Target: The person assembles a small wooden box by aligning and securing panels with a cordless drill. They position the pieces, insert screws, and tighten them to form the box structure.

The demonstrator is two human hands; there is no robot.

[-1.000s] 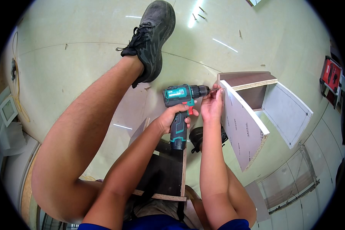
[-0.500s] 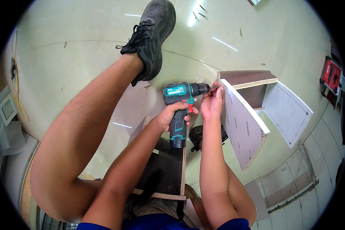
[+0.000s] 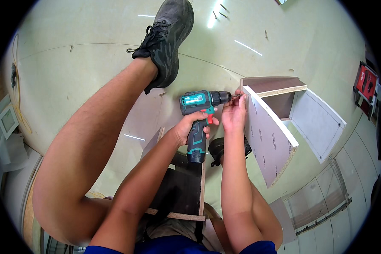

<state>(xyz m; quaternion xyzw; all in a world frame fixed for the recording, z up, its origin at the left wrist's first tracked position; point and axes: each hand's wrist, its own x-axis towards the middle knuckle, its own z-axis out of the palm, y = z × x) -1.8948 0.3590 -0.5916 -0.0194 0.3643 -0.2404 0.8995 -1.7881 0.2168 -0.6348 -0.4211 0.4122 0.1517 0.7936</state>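
My left hand (image 3: 192, 126) is wrapped around the grip of a teal and black cordless drill (image 3: 194, 100), a finger at its red trigger. The drill's black chuck points right at the corner of a white-edged panel (image 3: 269, 137). My right hand (image 3: 235, 111) pinches a thin screw (image 3: 238, 95) between the chuck and that panel; the fingers partly hide it. The panel belongs to an open box-shaped cabinet frame (image 3: 279, 86) of brown and white boards, standing on the floor to the right.
Several loose screws (image 3: 223, 16) lie on the pale floor at the far side. My shod left foot (image 3: 169, 46) stretches out to the left of the drill. A dark board assembly (image 3: 178, 190) sits between my legs. A red tool case (image 3: 365, 84) stands at the far right.
Almost nothing differs. The drill and both hands stay at the panel's corner, with only a very slight shift of the view.
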